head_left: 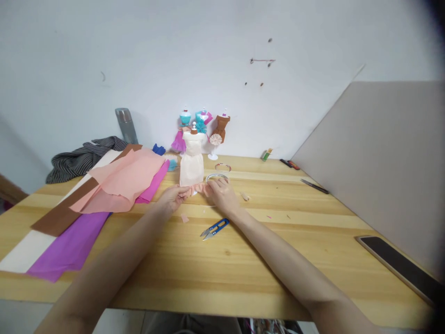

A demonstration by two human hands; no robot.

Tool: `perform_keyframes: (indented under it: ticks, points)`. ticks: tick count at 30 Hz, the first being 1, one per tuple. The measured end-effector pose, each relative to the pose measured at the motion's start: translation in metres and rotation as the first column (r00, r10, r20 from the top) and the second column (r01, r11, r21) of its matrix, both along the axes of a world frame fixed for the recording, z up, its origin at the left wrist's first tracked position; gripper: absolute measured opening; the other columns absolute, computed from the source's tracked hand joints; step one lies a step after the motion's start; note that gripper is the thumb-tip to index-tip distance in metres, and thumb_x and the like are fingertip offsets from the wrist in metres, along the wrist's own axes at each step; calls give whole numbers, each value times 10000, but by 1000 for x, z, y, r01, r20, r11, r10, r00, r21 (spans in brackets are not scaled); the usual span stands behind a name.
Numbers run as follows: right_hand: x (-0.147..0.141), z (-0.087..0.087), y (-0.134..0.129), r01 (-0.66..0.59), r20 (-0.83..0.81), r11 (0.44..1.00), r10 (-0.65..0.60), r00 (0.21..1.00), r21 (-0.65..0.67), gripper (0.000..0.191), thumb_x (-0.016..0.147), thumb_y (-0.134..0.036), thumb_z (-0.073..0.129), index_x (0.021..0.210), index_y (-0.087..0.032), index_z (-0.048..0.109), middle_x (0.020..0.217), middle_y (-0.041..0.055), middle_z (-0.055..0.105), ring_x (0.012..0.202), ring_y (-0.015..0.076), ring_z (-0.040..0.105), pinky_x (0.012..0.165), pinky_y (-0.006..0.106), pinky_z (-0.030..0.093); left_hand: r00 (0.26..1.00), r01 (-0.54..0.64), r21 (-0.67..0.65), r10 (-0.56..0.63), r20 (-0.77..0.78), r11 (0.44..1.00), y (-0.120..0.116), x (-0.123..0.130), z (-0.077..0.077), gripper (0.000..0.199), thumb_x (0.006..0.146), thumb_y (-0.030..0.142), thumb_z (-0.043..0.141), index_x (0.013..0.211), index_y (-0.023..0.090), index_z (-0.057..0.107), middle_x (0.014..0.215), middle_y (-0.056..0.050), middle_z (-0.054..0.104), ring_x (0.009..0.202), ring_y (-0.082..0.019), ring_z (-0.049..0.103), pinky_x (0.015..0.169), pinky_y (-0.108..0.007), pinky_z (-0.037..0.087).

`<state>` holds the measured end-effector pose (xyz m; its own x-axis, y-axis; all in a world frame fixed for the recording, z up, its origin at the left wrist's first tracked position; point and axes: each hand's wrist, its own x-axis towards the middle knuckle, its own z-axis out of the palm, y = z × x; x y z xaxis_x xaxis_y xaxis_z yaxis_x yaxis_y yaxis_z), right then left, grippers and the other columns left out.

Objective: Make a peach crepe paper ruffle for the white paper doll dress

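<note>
A small dress form in a cream dress stands upright on the table in front of me. Along the dress's lower edge runs a gathered strip of peach crepe paper. My left hand pinches the strip's left end, and my right hand has its fingers closed on the right end. Blue thread snips lie on the table below my right hand. Just behind that hand is a ring-shaped roll, partly covered by the fingers.
Peach, brown, cream and purple crepe paper sheets are piled at the left, near a striped cloth and a bottle. Other small dressed forms stand by the wall. A phone and a craft knife lie right.
</note>
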<state>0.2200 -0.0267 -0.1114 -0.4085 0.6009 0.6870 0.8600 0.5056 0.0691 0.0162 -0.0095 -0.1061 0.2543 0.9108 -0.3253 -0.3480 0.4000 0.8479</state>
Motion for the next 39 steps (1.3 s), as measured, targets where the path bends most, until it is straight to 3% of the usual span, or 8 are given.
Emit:
perform_keyframes:
  ticks: [6,10,13,18,28,35,39]
  points:
    - [6,4,5,-26,7,999,26,1000,-22,155,899,-130,478,874,-158,628,737,70,641,777,200,511,782,337,321,999,5,53,-7,38,999,-1,0,-2,314,905,318,551,1161,137,558,1130,-91,595,942,-191,611,789,-385,539]
    - [9,9,6,-33,11,999,34,999,-33,161,902,-132,474,881,-159,632,721,66,631,758,202,496,771,339,315,996,-8,91,0,86,996,-2,0,-3,126,821,212,655,827,96,607,714,-1,588,584,-80,539,546,-207,460]
    - [8,12,6,-41,20,998,42,999,-41,167,910,-137,468,871,-162,629,713,62,631,743,199,492,763,334,310,992,-29,114,15,124,993,-3,-1,-3,177,674,117,747,651,104,571,542,37,512,471,-47,454,466,-176,357]
    - [6,13,10,-51,21,998,52,998,-43,164,910,-136,472,846,-160,621,736,65,656,735,194,503,758,332,299,988,-57,116,40,146,992,-6,0,-3,185,624,121,765,738,101,621,635,-4,617,506,-63,518,467,-184,353]
    - [8,7,20,-96,23,994,97,995,-42,165,914,-133,476,886,-138,639,785,92,672,782,206,530,758,327,311,986,-106,89,93,140,990,-7,3,-3,179,617,119,786,664,102,615,561,10,602,472,-52,500,472,-182,354]
    - [9,-4,28,-85,22,996,86,996,-28,163,914,-149,487,854,-144,639,729,79,663,750,207,517,762,330,318,989,-76,97,63,135,992,-7,6,2,191,581,85,789,716,85,654,687,-43,673,546,-75,550,501,-189,371]
    - [9,-9,33,-84,26,996,85,996,-23,168,918,-153,476,869,-152,637,750,71,673,765,205,519,778,329,322,991,-74,109,60,121,991,-5,7,1,194,548,73,803,661,83,646,593,-18,638,492,-64,512,486,-187,354]
